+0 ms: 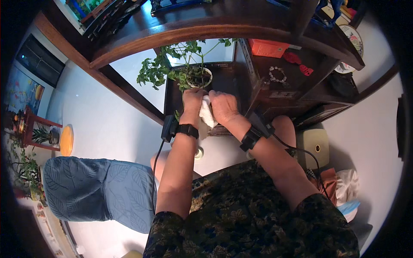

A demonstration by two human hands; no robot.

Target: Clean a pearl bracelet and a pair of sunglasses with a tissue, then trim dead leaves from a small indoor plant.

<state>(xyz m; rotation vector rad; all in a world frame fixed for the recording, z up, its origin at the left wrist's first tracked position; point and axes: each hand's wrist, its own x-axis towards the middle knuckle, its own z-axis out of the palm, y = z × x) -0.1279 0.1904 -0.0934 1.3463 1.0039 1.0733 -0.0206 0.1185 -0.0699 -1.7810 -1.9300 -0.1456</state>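
My left hand (193, 100) and my right hand (224, 105) are close together in front of a potted plant, fingers curled. A bunched white cloth (207, 113) is gripped between them and hangs down toward me. The fingertips are partly hidden, so the exact grip is unclear. Just beyond my hands stands a round white pot (209, 78) on a dark wooden shelf (224, 82). Its leafy green plant (151, 72) spreads mostly to the left, with stems reaching up to the shelf above.
A wooden shelf edge (200, 32) arches above my hands. To the right, compartments hold a red box (267, 48) and a bead bracelet (277, 74). A blue covered chair (100, 192) stands at left, a beige bin (313, 148) at right. Cables run from both wrists.
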